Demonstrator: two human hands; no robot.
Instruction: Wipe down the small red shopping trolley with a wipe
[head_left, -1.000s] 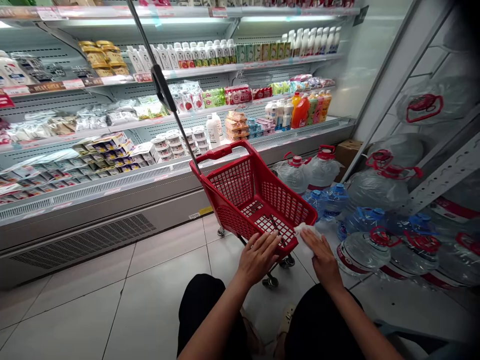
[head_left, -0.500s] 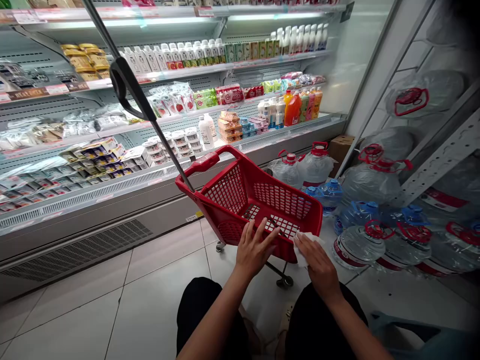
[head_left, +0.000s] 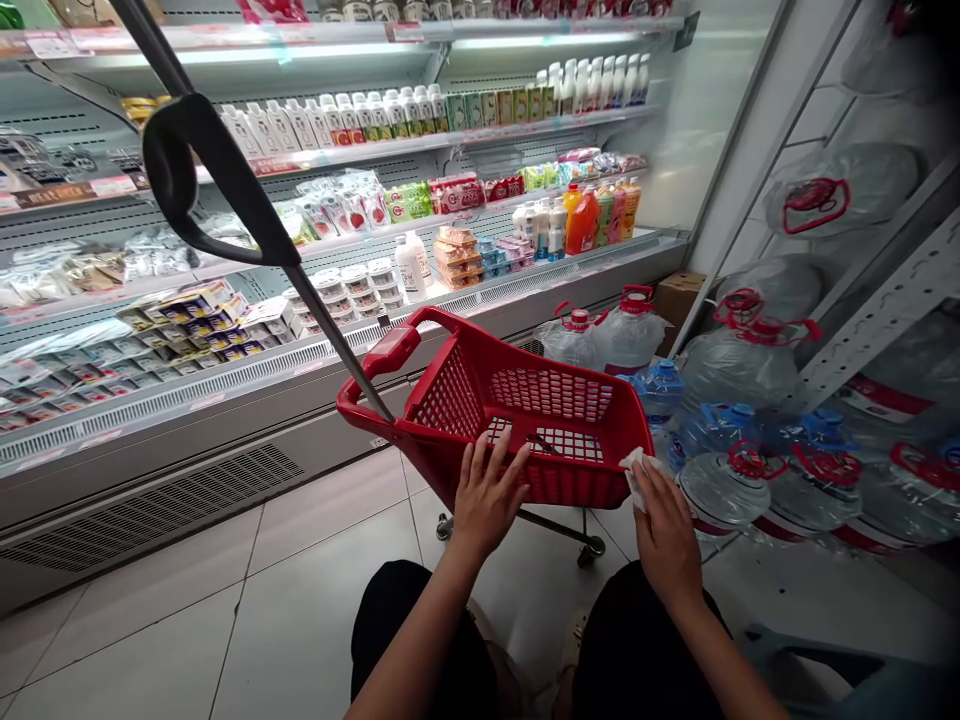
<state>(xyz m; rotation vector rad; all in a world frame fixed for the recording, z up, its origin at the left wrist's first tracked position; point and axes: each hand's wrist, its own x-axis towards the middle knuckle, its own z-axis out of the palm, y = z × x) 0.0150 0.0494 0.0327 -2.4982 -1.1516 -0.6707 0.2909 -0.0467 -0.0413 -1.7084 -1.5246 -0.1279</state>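
A red plastic shopping cart (head_left: 450,385) stands in front of me, its long grey pole and black handle (head_left: 217,180) slanting to the upper left. My left hand (head_left: 489,498) is at the cart's near side, fingers spread, holding nothing; whether it touches the side is hard to tell. At the cart's right front corner my right hand (head_left: 666,530) holds a crumpled white cloth or tissue (head_left: 636,478) against the rim. A small dark item (head_left: 543,443) lies on the white-gridded part of the basket floor.
Refrigerated shelves (head_left: 375,340) with dairy and drinks run behind the cart. Large water bottles (head_left: 724,490) crowd the right side. A blue-grey stool (head_left: 825,660) is at the lower right. Tiled floor (head_left: 315,590) lies below.
The cart has turned, its right end shifting right and its handle end left and nearer. My right hand has moved right with the white cloth; my left hand has shifted slightly left.
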